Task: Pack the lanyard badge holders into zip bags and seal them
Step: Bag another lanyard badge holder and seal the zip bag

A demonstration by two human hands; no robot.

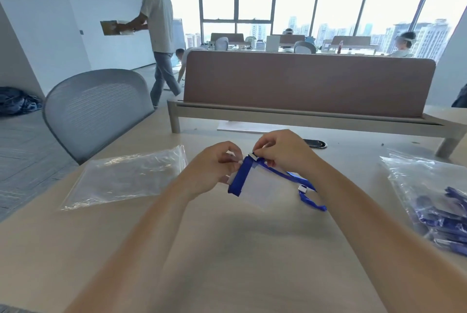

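A clear badge holder with a blue lanyard wound partly around its left end is held just above the wooden desk. My left hand grips the holder's left edge. My right hand pinches the lanyard's white clip at the holder's top. A loose loop of lanyard trails to the right onto the desk. An empty clear zip bag lies flat on the desk to the left. A second zip bag at the right edge holds several blue lanyard holders.
A grey mesh chair stands at the desk's left corner. A brown divider panel runs across the back of the desk, with a sheet of paper and a dark cable port in front. A person walks past at the back left.
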